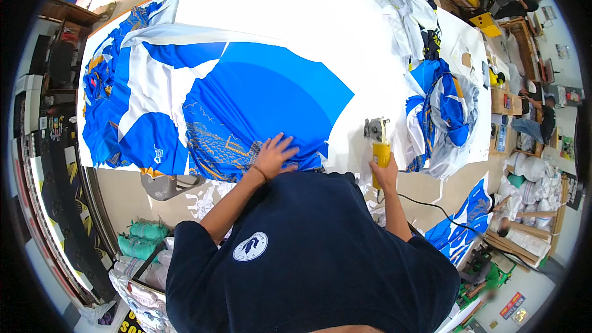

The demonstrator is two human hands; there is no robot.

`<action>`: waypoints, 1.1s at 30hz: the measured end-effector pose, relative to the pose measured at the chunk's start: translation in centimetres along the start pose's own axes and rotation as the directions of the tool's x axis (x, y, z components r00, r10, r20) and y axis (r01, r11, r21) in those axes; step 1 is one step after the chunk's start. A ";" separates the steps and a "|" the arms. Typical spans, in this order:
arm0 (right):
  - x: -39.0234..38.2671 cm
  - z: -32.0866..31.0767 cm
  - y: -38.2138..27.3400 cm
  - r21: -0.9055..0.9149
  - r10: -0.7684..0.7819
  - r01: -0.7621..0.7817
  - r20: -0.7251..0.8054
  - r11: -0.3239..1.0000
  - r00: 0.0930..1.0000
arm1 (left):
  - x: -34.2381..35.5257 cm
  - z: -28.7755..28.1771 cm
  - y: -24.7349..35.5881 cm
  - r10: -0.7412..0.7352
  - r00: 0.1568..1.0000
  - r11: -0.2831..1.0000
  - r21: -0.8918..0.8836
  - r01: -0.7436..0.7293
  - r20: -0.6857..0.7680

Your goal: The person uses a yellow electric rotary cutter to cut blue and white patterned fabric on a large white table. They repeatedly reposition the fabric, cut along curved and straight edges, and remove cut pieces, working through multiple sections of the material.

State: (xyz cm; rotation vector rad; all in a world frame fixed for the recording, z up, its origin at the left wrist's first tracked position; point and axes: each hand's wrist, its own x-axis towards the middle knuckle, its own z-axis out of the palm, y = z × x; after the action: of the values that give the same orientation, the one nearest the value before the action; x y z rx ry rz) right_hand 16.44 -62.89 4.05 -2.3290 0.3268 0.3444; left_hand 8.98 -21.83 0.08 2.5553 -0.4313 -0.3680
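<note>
A large piece of printed blue fabric (271, 92) lies spread on the white table (308, 12), with its lower part wrinkled. My left hand (274, 157) rests on its near edge, fingers spread. In my right hand (385, 172) is a yellow handheld electric rotary cutter (381, 154), its metal head pointing away from me. The cutter stands on the table to the right of the fabric, apart from the cut edge. A black cord (431, 203) trails off from it to the right.
More blue and white printed cloth (105, 111) is bunched at the table's left. A heap of blue, white and grey fabric (441, 111) sits at the right. Pale scraps (206, 200) litter the floor below. People (542, 117) are at the far right.
</note>
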 end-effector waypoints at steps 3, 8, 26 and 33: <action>-1.3 -2.4 -0.9 -0.165 0.044 -0.033 0.063 0.986 0.997 | 2.9 -4.3 -2.5 -0.223 0.891 0.963 -0.230 0.139 -0.395; 0.4 -2.2 -1.0 -0.068 0.005 -0.001 0.059 0.998 0.998 | 5.6 -5.9 -8.4 -0.596 0.634 0.695 0.078 0.714 -0.493; 4.4 -0.1 0.2 0.407 0.184 -0.246 0.186 0.880 0.965 | 10.8 -21.8 -27.4 -0.999 0.005 0.046 -0.932 0.359 -0.048; 4.5 0.2 0.3 0.418 0.183 -0.229 0.149 0.879 0.972 | 15.2 -24.4 -35.3 -0.979 0.205 0.075 -0.960 0.271 -0.019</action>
State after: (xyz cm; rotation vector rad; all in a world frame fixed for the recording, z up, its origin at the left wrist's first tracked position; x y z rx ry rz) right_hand 20.50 -63.53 2.23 -1.8340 0.5441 0.4475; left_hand 39.28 12.15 -1.06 1.3998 1.2438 0.1733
